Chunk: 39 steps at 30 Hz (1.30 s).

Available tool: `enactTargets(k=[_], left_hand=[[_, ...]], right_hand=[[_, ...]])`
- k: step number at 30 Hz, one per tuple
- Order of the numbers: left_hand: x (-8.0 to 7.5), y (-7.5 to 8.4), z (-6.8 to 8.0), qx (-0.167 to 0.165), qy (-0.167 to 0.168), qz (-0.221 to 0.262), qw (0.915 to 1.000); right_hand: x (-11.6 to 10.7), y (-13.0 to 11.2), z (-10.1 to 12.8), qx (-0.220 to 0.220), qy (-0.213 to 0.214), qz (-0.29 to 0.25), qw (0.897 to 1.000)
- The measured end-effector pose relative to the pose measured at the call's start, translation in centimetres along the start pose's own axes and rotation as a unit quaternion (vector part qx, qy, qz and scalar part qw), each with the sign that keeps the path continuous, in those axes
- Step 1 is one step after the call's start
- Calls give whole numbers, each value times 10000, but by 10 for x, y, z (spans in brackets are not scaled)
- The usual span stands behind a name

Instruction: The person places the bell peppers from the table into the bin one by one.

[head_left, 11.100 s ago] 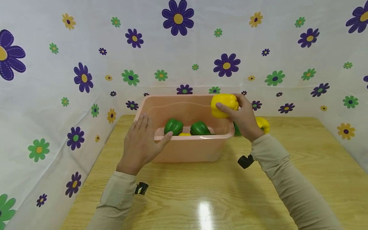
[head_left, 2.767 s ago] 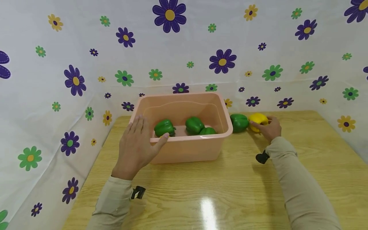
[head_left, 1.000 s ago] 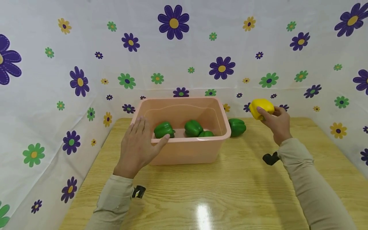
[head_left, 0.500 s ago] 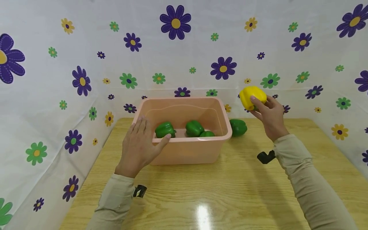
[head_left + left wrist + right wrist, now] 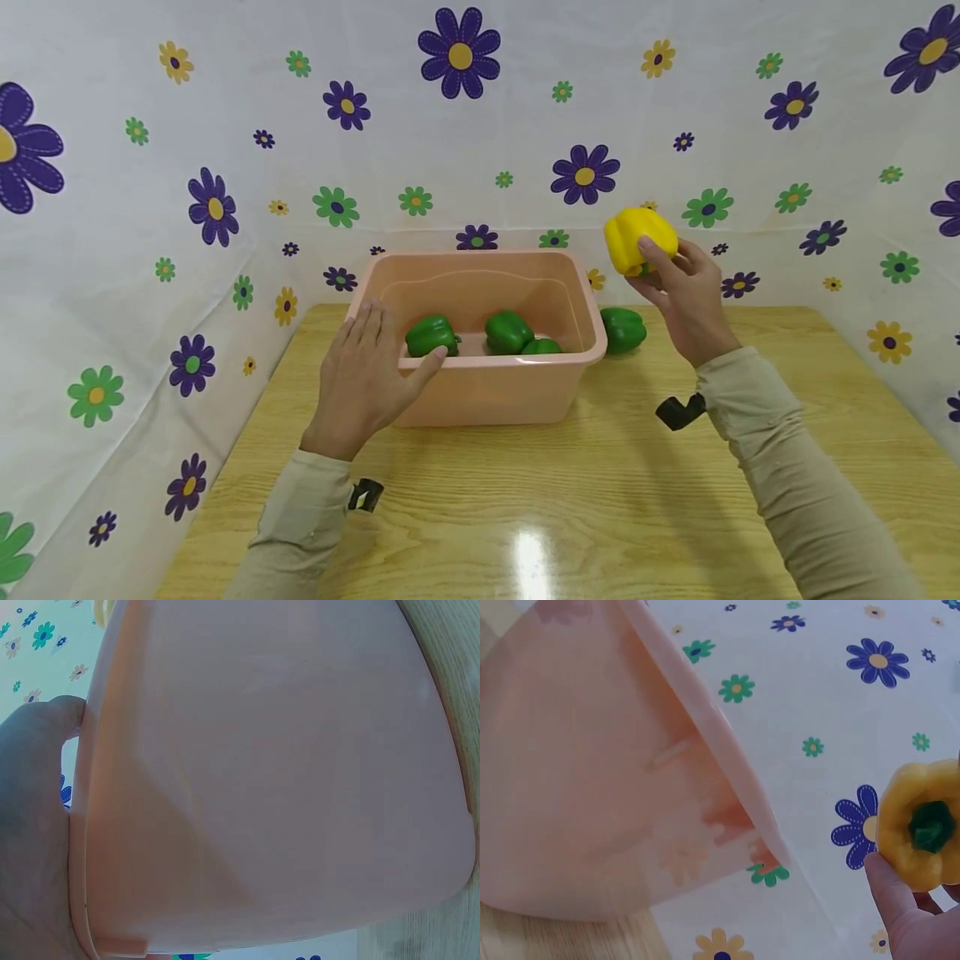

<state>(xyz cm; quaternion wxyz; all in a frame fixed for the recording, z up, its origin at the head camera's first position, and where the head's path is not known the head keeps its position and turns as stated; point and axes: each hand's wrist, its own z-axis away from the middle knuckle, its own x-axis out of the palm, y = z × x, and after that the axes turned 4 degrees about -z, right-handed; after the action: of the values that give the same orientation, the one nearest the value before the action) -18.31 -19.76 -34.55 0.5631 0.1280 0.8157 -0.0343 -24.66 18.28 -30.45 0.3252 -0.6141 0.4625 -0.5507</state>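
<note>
Yellow pepper [image 5: 638, 240] aloft, up and right of pink tub [image 5: 487, 387], past its right rim, stem end toward the wrist. Held in right hand [image 5: 686, 300], grip curled round it. Left hand [image 5: 363, 379] flat against tub's near-left wall, fingers straight. Three green peppers [image 5: 431, 335] inside; one more green pepper [image 5: 622, 329] on desk [image 5: 600, 500], just right of tub.

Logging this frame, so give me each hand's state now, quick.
Left hand: open, fingers straight, resting on the near left rim of the pink plastic bin.
Right hand: holding a yellow bell pepper in the air, right of the bin.
</note>
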Motion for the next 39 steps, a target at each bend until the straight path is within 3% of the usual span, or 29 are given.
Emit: enactTargets(k=[20,26,39], left_hand=[[1,0,1,-5,-25,-99,9999],[0,1,-1,-29,-147,-122,9998],[-1,2,0,-35,-90,-106,9999]], right_hand=[[31,12,6,192,-447,275,9984],[34,17,8,297,-542,452,9971],[37,26,10,387,-960,736,9919]])
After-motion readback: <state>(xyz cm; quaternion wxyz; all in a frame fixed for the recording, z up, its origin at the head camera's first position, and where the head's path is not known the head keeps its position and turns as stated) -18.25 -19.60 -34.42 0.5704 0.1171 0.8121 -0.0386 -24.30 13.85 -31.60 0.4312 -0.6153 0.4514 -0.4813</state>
